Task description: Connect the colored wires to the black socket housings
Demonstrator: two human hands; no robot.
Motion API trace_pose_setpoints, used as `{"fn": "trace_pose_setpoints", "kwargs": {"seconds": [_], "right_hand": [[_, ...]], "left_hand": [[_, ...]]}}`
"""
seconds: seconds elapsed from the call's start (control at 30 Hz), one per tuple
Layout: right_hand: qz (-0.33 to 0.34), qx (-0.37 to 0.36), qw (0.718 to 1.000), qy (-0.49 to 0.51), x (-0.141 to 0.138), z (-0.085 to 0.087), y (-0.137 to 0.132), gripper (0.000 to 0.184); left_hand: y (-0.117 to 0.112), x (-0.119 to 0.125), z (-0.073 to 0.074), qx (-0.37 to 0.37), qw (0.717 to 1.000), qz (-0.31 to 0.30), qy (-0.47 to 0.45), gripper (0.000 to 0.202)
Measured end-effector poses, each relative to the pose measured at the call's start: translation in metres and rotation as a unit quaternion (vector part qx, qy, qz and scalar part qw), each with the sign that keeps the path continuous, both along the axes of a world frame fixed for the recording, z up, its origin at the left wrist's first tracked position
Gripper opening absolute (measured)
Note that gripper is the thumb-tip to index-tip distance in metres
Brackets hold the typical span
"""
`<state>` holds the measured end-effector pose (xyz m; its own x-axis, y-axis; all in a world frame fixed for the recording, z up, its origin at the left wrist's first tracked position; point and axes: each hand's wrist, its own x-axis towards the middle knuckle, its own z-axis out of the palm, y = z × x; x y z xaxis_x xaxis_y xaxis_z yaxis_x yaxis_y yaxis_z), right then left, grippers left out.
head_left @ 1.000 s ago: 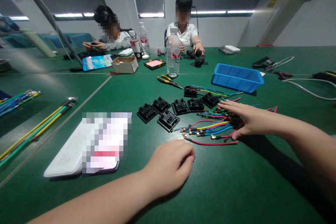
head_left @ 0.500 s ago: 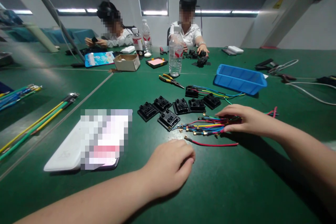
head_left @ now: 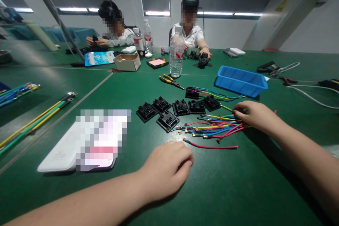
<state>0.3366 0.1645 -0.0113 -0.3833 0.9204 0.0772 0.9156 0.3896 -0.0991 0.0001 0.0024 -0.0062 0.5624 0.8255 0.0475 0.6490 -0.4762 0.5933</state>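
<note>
While the hands (head_left: 168,167) (head_left: 253,113) are apart, wires (head_left: 217,129) lie between them.

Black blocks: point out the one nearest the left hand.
The frontmost black block, beyond the left hand; the other blocks sit farther back.

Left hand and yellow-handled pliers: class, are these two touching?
Apart. The head view shows green tabletop and a black block between the left hand and the pliers.
</note>
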Motion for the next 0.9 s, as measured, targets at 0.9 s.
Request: {"fn": "trace_pose_setpoints", "kwargs": {"seconds": [0.9], "right_hand": [[0.192,-0.084,0.978,0.023,-0.062,0.02,-0.055,0.033]], "left_hand": [[0.0,0.001,0.002,0.001,1.0,-0.012,0.027,0.016]]}}
